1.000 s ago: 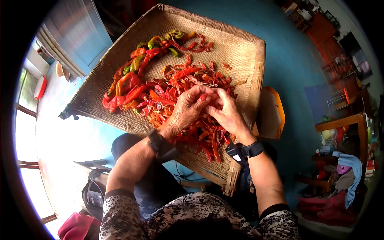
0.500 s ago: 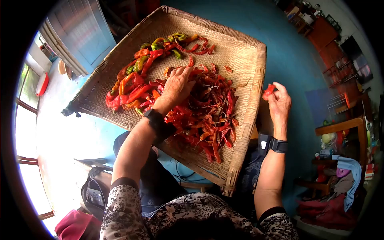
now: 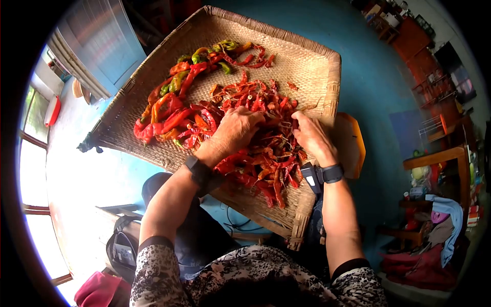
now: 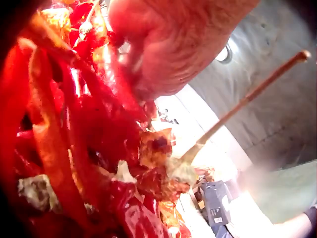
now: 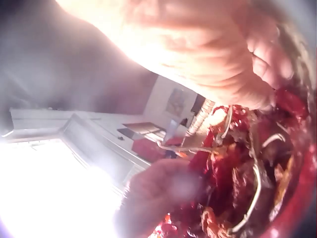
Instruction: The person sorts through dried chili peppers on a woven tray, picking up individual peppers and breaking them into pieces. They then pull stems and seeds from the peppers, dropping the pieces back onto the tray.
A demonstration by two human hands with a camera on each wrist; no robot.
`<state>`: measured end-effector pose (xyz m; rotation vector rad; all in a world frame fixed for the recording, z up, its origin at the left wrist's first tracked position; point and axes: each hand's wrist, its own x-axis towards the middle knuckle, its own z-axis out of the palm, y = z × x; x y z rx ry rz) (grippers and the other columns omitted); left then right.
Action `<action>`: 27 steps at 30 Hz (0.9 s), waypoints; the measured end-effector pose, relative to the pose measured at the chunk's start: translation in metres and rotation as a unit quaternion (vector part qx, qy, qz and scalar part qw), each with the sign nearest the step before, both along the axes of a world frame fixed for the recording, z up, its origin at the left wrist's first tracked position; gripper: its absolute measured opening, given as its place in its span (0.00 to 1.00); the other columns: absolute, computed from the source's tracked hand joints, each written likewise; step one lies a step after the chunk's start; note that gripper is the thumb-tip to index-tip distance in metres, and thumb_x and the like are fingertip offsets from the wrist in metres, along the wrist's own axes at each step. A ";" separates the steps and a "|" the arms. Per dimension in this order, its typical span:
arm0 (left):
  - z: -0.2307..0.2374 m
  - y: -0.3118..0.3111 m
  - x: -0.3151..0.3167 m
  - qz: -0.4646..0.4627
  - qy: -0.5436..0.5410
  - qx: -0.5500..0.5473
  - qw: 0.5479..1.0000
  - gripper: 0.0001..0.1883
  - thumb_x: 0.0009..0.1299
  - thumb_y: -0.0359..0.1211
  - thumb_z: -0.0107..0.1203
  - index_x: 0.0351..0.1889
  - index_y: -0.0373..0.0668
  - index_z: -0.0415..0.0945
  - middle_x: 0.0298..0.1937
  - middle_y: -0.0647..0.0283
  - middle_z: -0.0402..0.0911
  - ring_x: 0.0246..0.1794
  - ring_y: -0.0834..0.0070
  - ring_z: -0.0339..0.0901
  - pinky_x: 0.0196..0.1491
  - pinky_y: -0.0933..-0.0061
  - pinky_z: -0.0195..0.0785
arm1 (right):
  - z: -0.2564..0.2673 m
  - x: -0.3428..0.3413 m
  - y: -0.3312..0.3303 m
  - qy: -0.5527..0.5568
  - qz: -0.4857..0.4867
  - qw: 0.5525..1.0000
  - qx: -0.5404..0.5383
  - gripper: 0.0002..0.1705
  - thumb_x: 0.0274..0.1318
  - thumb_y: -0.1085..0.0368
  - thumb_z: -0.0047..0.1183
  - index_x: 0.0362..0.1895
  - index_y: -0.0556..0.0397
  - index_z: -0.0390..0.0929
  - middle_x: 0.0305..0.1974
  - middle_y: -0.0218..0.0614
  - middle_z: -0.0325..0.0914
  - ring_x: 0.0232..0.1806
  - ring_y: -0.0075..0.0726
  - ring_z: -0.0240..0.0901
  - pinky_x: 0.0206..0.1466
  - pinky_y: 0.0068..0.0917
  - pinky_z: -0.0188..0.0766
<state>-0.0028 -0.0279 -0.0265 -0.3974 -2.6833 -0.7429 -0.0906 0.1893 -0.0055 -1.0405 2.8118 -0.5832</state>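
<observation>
A heap of dried red chili peppers [image 3: 276,158] lies in the woven basket tray [image 3: 307,77]. My left hand [image 3: 238,128] rests on the heap with fingers bent down into it, their tips hidden among the peppers. In the left wrist view the same hand [image 4: 168,44] is close against glossy chilies [image 4: 114,124], and a long brown stem [image 4: 247,99] sticks up nearby. At the heap's right side, my right hand [image 3: 313,135] has its fingers curled. Seen from the right wrist, its thumb and fingers pinch a red chili pepper [image 5: 290,101] beside pale, thin stems [image 5: 255,193].
Larger fresh red and green peppers [image 3: 174,110] lie along the tray's left side. An orange-edged container [image 3: 350,146] stands past the tray's right rim. A black bag [image 3: 123,245] is at lower left, and a wooden chair with clothes [image 3: 442,220] at right.
Both hands were together over the heap, then parted, the right going out past the tray's right rim with a red piece. Now the right is back at the heap; that piece is no longer seen.
</observation>
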 end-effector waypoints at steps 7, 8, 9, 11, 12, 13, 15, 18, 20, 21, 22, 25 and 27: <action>0.017 -0.004 0.025 -0.028 0.053 0.029 0.998 0.06 0.63 0.28 0.56 0.38 0.41 0.76 0.34 0.60 0.78 0.41 0.62 0.76 0.47 0.63 0.69 | 0.002 -0.001 -0.001 0.070 0.019 0.980 -0.188 0.16 0.51 0.81 0.48 0.44 0.53 0.73 0.23 0.32 0.74 0.23 0.25 0.70 0.23 0.26 0.68; 0.022 -0.005 0.027 -0.009 0.040 0.049 0.998 0.06 0.64 0.28 0.56 0.38 0.41 0.76 0.34 0.59 0.79 0.40 0.62 0.76 0.45 0.63 0.70 | 0.008 0.001 0.003 0.078 0.004 0.975 -0.207 0.15 0.51 0.81 0.48 0.43 0.55 0.73 0.24 0.33 0.74 0.23 0.26 0.70 0.24 0.25 0.69; 0.031 -0.004 0.029 0.023 0.023 0.074 0.997 0.06 0.66 0.29 0.56 0.39 0.41 0.76 0.33 0.59 0.79 0.36 0.64 0.78 0.40 0.66 0.72 | 0.010 0.002 0.008 0.067 -0.032 0.967 -0.244 0.15 0.51 0.80 0.49 0.44 0.54 0.73 0.25 0.33 0.74 0.25 0.24 0.71 0.23 0.21 0.68; 0.034 -0.004 0.028 0.033 0.020 0.137 0.990 0.06 0.67 0.29 0.55 0.40 0.40 0.76 0.32 0.60 0.80 0.33 0.67 0.78 0.37 0.67 0.72 | 0.013 0.000 0.020 0.093 -0.045 0.939 -0.328 0.15 0.54 0.77 0.51 0.46 0.53 0.74 0.27 0.33 0.76 0.26 0.24 0.71 0.27 0.23 0.69; 0.035 -0.003 0.027 0.042 0.016 0.198 0.979 0.06 0.68 0.30 0.55 0.40 0.40 0.76 0.31 0.60 0.80 0.30 0.69 0.79 0.35 0.69 0.73 | 0.018 -0.002 0.028 0.138 -0.054 0.930 -0.337 0.14 0.55 0.76 0.51 0.47 0.52 0.73 0.27 0.33 0.77 0.26 0.24 0.71 0.28 0.23 0.70; 0.031 -0.001 0.024 0.047 0.015 0.229 0.972 0.07 0.71 0.32 0.53 0.41 0.39 0.75 0.27 0.63 0.79 0.27 0.76 0.76 0.32 0.73 0.71 | 0.024 -0.004 0.037 0.141 -0.100 0.930 -0.324 0.13 0.57 0.75 0.50 0.47 0.54 0.73 0.28 0.35 0.77 0.26 0.24 0.72 0.31 0.24 0.71; 0.033 0.004 0.022 0.045 -0.020 0.265 0.963 0.07 0.72 0.33 0.52 0.41 0.38 0.75 0.27 0.65 0.78 0.27 0.77 0.75 0.32 0.74 0.70 | 0.025 -0.014 0.061 0.198 -0.137 0.920 -0.311 0.10 0.58 0.74 0.49 0.45 0.55 0.74 0.27 0.38 0.77 0.26 0.28 0.74 0.30 0.26 0.71; 0.035 0.012 0.019 0.048 -0.071 0.300 0.950 0.09 0.73 0.34 0.50 0.42 0.38 0.75 0.26 0.67 0.76 0.27 0.81 0.71 0.32 0.76 0.68 | 0.029 -0.022 0.092 0.256 -0.243 0.926 -0.138 0.12 0.56 0.71 0.51 0.46 0.56 0.74 0.26 0.39 0.76 0.26 0.34 0.76 0.33 0.27 0.73; 0.032 0.017 0.017 0.043 -0.078 0.330 0.940 0.08 0.73 0.33 0.50 0.42 0.38 0.75 0.26 0.66 0.76 0.27 0.81 0.72 0.32 0.76 0.69 | 0.022 -0.020 0.102 0.337 -0.250 0.908 0.003 0.13 0.57 0.69 0.53 0.47 0.56 0.75 0.25 0.39 0.74 0.28 0.32 0.75 0.35 0.27 0.73; 0.030 0.020 0.016 0.044 -0.056 0.291 0.954 0.08 0.74 0.33 0.49 0.42 0.39 0.75 0.27 0.66 0.77 0.28 0.81 0.73 0.31 0.76 0.68 | 0.023 -0.019 0.094 0.298 -0.208 0.927 -0.095 0.13 0.56 0.68 0.54 0.46 0.56 0.75 0.26 0.37 0.75 0.29 0.29 0.74 0.35 0.26 0.73; 0.030 0.022 0.017 0.043 -0.058 0.291 0.954 0.08 0.74 0.33 0.49 0.42 0.39 0.75 0.27 0.66 0.77 0.28 0.81 0.73 0.31 0.76 0.68 | 0.023 -0.017 0.083 0.255 -0.163 0.934 -0.191 0.13 0.56 0.66 0.55 0.46 0.55 0.76 0.27 0.35 0.75 0.30 0.27 0.73 0.36 0.26 0.72; 0.035 0.033 0.021 -0.024 -0.133 0.323 0.937 0.08 0.73 0.33 0.50 0.41 0.38 0.75 0.26 0.66 0.78 0.27 0.81 0.74 0.31 0.77 0.69 | 0.026 0.014 0.035 -0.106 0.005 0.937 -0.333 0.16 0.55 0.60 0.60 0.45 0.56 0.78 0.27 0.23 0.74 0.27 0.17 0.67 0.32 0.18 0.66; 0.036 0.039 0.023 -0.028 -0.153 0.335 0.929 0.08 0.73 0.33 0.50 0.41 0.38 0.75 0.26 0.66 0.78 0.27 0.81 0.75 0.31 0.77 0.69 | 0.029 0.030 0.011 -0.225 0.012 0.932 -0.284 0.13 0.57 0.63 0.57 0.44 0.56 0.78 0.25 0.24 0.73 0.28 0.16 0.66 0.32 0.18 0.66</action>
